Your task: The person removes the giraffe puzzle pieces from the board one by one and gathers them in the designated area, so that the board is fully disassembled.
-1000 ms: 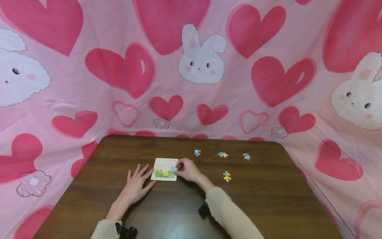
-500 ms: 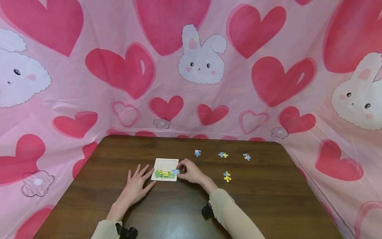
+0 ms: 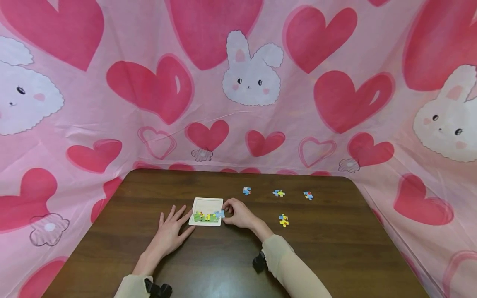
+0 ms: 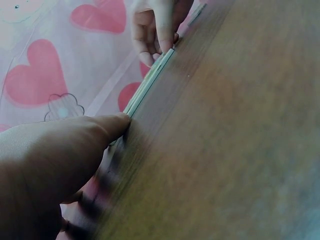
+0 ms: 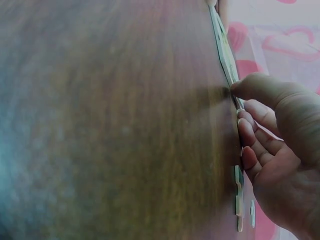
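Note:
A small white puzzle tray point(image 3: 207, 201) lies on the table, a row of green and yellow puzzle pieces point(image 3: 205, 217) along its near side. One light-blue puzzle piece point(image 3: 220, 214) overlaps the tray's right rim. With fingers spread, my left hand point(image 3: 170, 232) rests flat at the tray's left side; in the left wrist view its thumb point(image 4: 117, 122) touches the tray's edge. My right hand point(image 3: 240, 214) is at the right rim, thumb and index fingertips bent around the blue piece; I cannot tell whether they pinch it. In the right wrist view the thumb point(image 5: 242, 87) meets the tray's edge.
Right of the tray lie several loose pieces: a blue-and-white one point(image 3: 246, 191), a blue-and-yellow one point(image 3: 278, 193), a blue one with red point(image 3: 308, 195) and, nearer, a yellow one point(image 3: 284, 220). Pink heart-and-rabbit cloth point(image 3: 238, 116) hangs behind the brown table point(image 3: 208, 265).
My right hand has shifted slightly right, and the blue piece has moved right and nearer, onto the tray's right rim. Thumb and index finger stand farther apart. My left hand stays put.

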The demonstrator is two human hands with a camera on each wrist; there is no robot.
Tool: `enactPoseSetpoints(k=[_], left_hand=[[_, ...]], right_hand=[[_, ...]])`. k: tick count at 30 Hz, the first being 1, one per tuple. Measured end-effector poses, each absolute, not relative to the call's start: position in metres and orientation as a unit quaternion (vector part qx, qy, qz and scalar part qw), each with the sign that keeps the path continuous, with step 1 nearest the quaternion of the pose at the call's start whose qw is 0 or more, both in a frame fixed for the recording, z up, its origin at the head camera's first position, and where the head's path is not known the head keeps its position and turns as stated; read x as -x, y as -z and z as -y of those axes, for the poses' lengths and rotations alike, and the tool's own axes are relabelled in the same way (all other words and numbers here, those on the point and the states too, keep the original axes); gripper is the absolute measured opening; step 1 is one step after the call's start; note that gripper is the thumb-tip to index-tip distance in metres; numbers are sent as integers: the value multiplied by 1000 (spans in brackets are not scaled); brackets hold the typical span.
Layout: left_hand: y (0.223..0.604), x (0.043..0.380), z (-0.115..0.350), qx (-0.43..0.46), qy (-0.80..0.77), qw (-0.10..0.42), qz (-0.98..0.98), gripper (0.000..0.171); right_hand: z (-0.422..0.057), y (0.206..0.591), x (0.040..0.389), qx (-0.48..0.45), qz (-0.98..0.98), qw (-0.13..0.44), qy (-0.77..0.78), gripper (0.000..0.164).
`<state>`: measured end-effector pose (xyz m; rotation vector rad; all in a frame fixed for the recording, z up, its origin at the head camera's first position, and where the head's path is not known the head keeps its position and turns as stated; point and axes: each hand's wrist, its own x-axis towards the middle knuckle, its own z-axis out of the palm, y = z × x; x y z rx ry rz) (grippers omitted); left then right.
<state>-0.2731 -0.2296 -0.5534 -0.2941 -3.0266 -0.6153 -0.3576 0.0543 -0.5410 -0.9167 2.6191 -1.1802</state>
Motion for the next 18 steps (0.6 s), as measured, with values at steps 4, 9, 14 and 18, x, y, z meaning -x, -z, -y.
enactPoseSetpoints(k=[4, 9, 14, 18], left_hand=[[552, 273, 229, 95, 201, 20, 975, 66], [552, 274, 228, 96, 201, 21, 975, 66], [553, 275, 227, 97, 199, 26, 975, 65], [555, 276, 227, 98, 192, 28, 976, 64]], right_hand=[[-55, 541, 359, 304, -864, 65, 396, 31], [-57, 542, 358, 312, -862, 54, 396, 29], [-57, 543, 356, 312, -866, 36, 389, 23], [-59, 539, 357, 302, -864, 35, 400, 23]])
